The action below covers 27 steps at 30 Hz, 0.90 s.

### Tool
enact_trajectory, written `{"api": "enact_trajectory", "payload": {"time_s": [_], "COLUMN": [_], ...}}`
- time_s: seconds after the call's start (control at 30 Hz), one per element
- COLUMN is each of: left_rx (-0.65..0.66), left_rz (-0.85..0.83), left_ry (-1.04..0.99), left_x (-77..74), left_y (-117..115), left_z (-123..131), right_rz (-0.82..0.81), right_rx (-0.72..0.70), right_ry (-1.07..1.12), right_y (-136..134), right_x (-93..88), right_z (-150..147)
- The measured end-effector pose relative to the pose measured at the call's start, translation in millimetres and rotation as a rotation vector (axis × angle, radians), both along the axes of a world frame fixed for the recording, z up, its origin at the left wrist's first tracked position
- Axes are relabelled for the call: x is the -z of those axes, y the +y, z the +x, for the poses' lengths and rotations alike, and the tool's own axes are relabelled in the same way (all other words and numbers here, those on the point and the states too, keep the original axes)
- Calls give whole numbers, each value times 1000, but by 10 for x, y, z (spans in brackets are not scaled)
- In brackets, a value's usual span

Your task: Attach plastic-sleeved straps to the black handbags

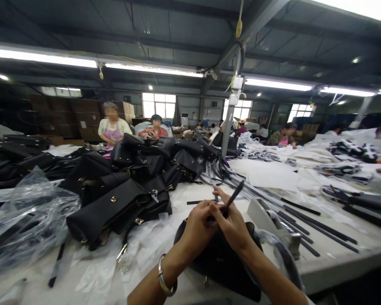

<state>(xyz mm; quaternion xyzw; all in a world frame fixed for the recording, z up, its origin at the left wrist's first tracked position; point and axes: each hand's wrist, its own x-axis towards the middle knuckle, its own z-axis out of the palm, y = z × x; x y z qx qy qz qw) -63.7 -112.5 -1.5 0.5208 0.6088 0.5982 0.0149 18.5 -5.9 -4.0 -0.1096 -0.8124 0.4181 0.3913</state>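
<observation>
My left hand [197, 224] and my right hand [230, 222] meet just above a black bag [222, 262] that lies on the table in front of me. Both hands are closed in a pinch on a thin black strap [234, 195] that sticks up and to the right from between the fingers. A silver bangle [165, 279] circles my left wrist. The bag's top is hidden behind my hands.
A heap of black handbags [130, 182] with gold clasps fills the left middle of the white table [330, 258]. Crumpled clear plastic [25, 212] lies far left. Long black straps [305, 220] and a tape dispenser [273, 224] lie to the right. Several seated workers [112, 125] are at the far side.
</observation>
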Motion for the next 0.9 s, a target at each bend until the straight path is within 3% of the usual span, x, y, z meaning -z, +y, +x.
{"api": "enact_trajectory", "payload": {"time_s": [0.1,0.17,0.3,0.43,0.53,0.67,0.73,0.9], "left_rx": [-38,-7,24,-15,-135,-276,-322,-313], "left_rz": [-52,-113,-217,-171,-147,-174,-208,-341], "left_ry": [74,87,91,37,74,253,320,371], "left_x": [42,53,50,32,53,150,194,178], "left_y": [11,-3,-45,-47,-13,48,61,19], "left_z": [16,16,23,53,107,233,295,353], "right_rz": [25,-45,-499,-768,-827,-786,-773,-755], "right_rx": [-6,-40,-215,-124,-66,-228,-243,-174], "right_ry": [24,18,209,486,498,216,111,37], "right_y": [14,48,233,464,445,185,82,71], "right_x": [-40,-126,-487,-768,-689,-349,-219,-160], "right_z": [-18,29,224,426,522,574,582,592]}}
